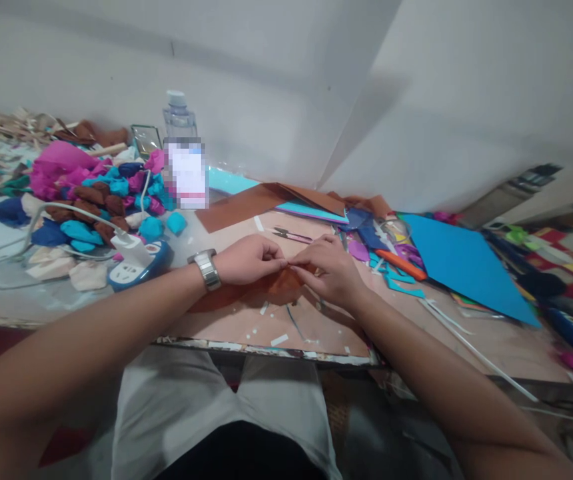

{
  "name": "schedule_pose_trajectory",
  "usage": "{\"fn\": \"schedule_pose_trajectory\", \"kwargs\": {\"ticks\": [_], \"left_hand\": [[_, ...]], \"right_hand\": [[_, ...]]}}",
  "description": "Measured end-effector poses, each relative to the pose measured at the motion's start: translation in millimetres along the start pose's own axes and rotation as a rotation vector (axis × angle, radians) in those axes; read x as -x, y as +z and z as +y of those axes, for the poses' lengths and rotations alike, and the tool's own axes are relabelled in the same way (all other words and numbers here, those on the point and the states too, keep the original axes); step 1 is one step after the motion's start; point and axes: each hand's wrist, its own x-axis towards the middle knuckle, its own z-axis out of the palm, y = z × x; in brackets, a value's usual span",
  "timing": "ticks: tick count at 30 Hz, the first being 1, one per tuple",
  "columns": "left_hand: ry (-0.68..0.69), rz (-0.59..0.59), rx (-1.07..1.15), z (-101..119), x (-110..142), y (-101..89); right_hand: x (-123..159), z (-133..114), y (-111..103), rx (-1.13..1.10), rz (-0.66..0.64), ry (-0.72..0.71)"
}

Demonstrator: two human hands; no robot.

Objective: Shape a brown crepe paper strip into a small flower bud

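Pinching a rust-brown piece [284,285] at its upper edge, the left hand [251,259] and right hand [335,270] come together, thumbs and fingertips almost touching, above the near part of the bench [236,331]. Gripping from both sides at nearly one spot likely gives fine control over a small stretch of the edge, while the rest of the piece droops below and spreads toward the left wrist; whether it is paper or cloth, I cannot tell. A pen [291,235] and an orange-handled tool [401,264] lie just beyond and to the right, seemingly kept within easy reach. Colourful bundles [66,167] crowd the left, and a blue sheet [466,263] lies off right, which leaves the hands working room between them.
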Motion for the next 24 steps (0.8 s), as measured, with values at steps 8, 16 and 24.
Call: {"fn": "schedule_pose_trajectory", "kwargs": {"ticks": [8,16,24], "left_hand": [[0.130,0.125,-0.239,6.4,2.3,2.9],[0.188,0.184,-0.475,5.9,3.1,7.3],[0.248,0.159,-0.618,5.0,3.2,5.9]], "right_hand": [[0.2,0.1,-0.5,-0.006,-0.016,0.046],[0.9,0.0,0.5,-0.012,-0.033,0.059],[1.7,2.2,1.9,-0.055,-0.056,0.095]]}}
